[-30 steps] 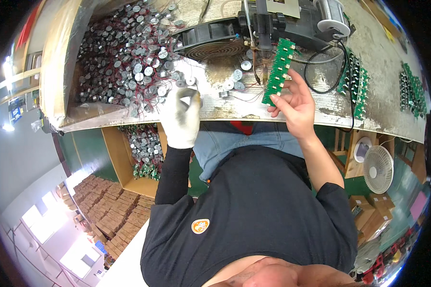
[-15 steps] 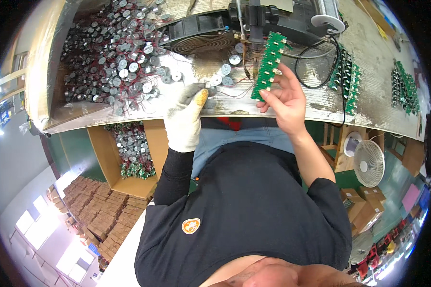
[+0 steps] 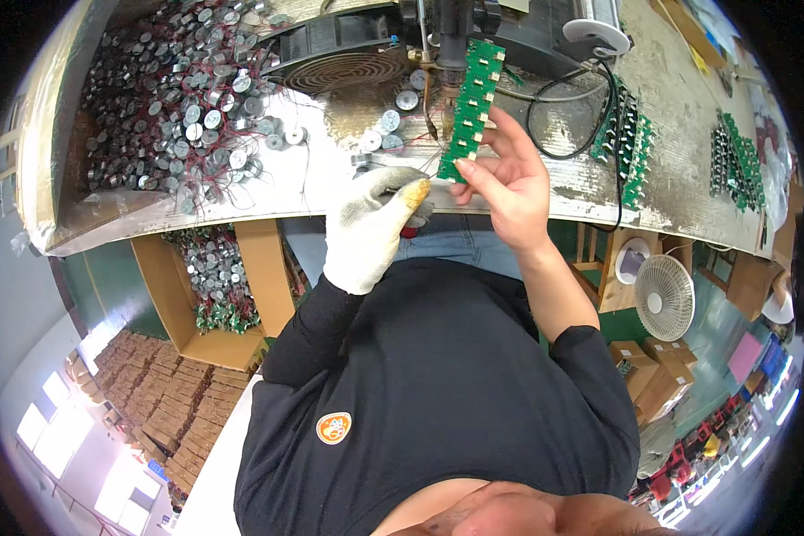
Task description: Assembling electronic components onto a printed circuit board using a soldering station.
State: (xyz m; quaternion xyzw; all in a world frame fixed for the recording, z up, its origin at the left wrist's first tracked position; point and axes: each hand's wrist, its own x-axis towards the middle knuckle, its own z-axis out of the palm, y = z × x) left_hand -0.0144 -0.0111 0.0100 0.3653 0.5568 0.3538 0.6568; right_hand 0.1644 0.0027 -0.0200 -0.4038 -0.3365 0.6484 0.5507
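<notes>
My right hand (image 3: 514, 192), bare, grips a long green circuit board strip (image 3: 472, 112) near its lower end, thumb on top. Small pale connectors line the strip, which stands tilted over the bench. My left hand (image 3: 371, 219), in a white and grey glove with a yellowed thumb tip, is closed in a pinch right beside the strip's lower end. Thin wires (image 3: 432, 170) run from its fingertips toward the board; what else sits in the fingers is hidden. Just beyond the hands lie a few round metal discs (image 3: 390, 122), next to an upright tool with a coppery tip (image 3: 430, 105).
A heap of wired metal discs (image 3: 183, 112) fills the left of the bench. At the back stand a black fan (image 3: 348, 67) and a wire spool (image 3: 596, 36). A black cable (image 3: 545, 147) loops to the right, near stacked circuit boards (image 3: 630, 143). Below left sits a cardboard box (image 3: 263, 268).
My left hand has moved right, bringing the wires up to the board's lower end. The right hand and the board have shifted slightly left. The whole view has shifted a little.
</notes>
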